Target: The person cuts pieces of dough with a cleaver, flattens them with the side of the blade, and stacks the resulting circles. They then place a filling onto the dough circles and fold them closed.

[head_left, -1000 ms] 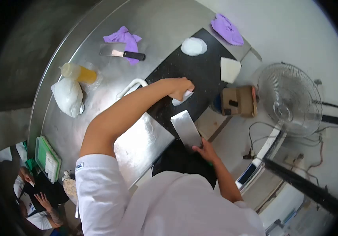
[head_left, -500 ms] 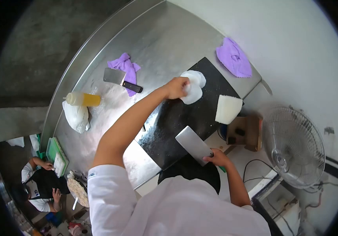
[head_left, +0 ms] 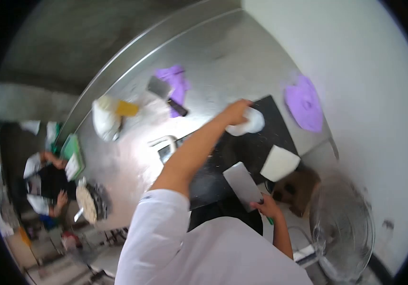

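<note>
My left hand (head_left: 237,113) reaches over a black board (head_left: 227,154), its fingers closed at the edge of thin white dough wrappers (head_left: 255,121). The fingers are slightly blurred and partly cover the wrappers. In my right hand (head_left: 267,208) is a broad-bladed cleaver (head_left: 243,184), gripped by its handle, whose green end shows below the fist. The blade lies slanted over the board's near edge, pointing up and left. Between the cleaver and the board's right edge rests a white flat four-sided piece (head_left: 280,164).
On the steel counter (head_left: 213,61) lie a second cleaver (head_left: 160,87) on a purple cloth (head_left: 179,85), a yellow squeeze bottle (head_left: 127,109) and a white bag (head_left: 105,124). Another purple cloth (head_left: 304,104) lies right. A fan (head_left: 341,228) stands right; a person (head_left: 47,183) works far left.
The view has turned, shifting the board and the counter items. My left hand stays at the dough wrappers, and my right hand keeps the cleaver. A metal handle-like shape now shows beside my left forearm.
</note>
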`<state>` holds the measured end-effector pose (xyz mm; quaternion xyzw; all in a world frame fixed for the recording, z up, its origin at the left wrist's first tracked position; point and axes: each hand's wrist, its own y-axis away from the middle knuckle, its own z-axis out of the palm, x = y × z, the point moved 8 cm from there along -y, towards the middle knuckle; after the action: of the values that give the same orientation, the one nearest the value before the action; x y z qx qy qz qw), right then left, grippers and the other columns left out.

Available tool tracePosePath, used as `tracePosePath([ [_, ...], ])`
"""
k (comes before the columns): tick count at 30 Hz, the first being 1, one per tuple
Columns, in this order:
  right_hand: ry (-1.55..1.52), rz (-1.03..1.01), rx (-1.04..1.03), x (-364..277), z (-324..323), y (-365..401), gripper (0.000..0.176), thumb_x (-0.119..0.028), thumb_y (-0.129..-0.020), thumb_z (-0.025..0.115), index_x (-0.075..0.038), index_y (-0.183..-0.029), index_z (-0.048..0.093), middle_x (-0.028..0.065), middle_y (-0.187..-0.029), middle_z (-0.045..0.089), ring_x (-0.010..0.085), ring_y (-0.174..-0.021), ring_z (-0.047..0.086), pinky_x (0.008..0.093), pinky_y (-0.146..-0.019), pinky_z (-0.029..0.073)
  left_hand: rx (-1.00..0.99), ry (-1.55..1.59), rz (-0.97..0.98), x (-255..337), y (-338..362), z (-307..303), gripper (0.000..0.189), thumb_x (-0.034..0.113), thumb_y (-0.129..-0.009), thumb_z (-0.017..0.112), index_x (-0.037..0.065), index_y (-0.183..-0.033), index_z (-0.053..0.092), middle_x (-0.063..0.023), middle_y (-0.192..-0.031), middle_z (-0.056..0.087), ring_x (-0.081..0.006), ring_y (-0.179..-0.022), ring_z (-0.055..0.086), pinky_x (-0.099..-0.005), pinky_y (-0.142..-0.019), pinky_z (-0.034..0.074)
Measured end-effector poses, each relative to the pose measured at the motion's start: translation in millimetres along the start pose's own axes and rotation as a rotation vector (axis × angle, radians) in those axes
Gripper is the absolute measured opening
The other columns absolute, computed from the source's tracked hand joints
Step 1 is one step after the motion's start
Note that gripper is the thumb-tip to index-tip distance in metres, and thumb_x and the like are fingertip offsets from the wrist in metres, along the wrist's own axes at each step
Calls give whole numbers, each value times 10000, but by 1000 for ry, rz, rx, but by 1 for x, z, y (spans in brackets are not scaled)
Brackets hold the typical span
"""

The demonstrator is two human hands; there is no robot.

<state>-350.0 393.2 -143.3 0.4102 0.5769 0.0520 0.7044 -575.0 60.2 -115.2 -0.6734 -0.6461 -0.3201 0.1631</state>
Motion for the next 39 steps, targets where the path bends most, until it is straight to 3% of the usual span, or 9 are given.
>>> tracePosePath([
  [2,138,162,-25,4,-5,0,517,-302,-879,810,37,-1229,639,129,-975,729,197,-767,677,335,-712,544,27,-227,-121,5,-4,6,774,158,-695,872,105,-1402,560,-198,-1368,590,-373,-1301,540,-484,-1123,435],
  [5,131,67,-63,-1,-1,-4,459,-273,-897,790,40,-1202,647,106,-918,712,158,-744,643,326,-661,522,128,-340,-270,17,-5,-4,504,77,-705,821,68,-1184,663,-166,-1201,657,-363,-1180,625,-472,-986,546],
  [15,-46,133,-53,14,-21,-11,386,-237,-890,798,19,-1143,659,46,-939,694,121,-795,608,306,-682,499,210,-244,-394,16,-9,1,146,101,-863,671,68,-988,740,-142,-1105,708,-331,-1110,670,-457,-933,523],
  [19,-123,92,-29,18,-19,-12,362,-216,-899,784,14,-1151,662,49,-964,696,127,-816,617,310,-691,503,359,-343,-291,20,-4,-5,114,108,-874,671,73,-943,755,-140,-1099,713,-334,-1105,674,-471,-919,526],
  [22,8,97,-25,-12,-14,-5,368,-218,-897,786,18,-1149,659,54,-960,696,134,-824,627,317,-703,509,151,-235,-167,19,-4,-1,187,142,-901,655,106,-1065,739,-150,-1127,703,-343,-1105,671,-485,-917,526],
  [25,99,142,-28,0,-17,-10,338,-201,-903,776,19,-1132,658,50,-911,689,129,-752,622,312,-635,501,37,-38,-73,22,10,3,212,163,-889,669,102,-1091,690,-163,-1063,705,-375,-1069,671,-498,-901,528],
  [32,82,163,48,-21,-3,-15,322,-191,-914,767,15,-1128,643,40,-811,649,117,-586,555,298,-490,430,298,453,95,25,76,-8,234,193,-894,684,63,-1076,614,-182,-1023,688,-379,-992,662,-472,-860,513],
  [34,46,131,110,-28,1,-18,343,-216,-915,775,11,-1135,642,36,-796,636,104,-573,531,295,-486,416,550,676,-24,4,121,-19,277,173,-905,714,37,-1113,589,-163,-1028,673,-305,-979,663,-427,-845,514],
  [39,7,117,161,-27,28,-30,364,-256,-931,764,12,-1145,644,22,-787,625,95,-557,507,285,-478,401,652,1522,-390,-49,255,31,511,-3,-839,769,28,-1286,523,-131,-1129,663,-213,-1062,664,-361,-901,551],
])
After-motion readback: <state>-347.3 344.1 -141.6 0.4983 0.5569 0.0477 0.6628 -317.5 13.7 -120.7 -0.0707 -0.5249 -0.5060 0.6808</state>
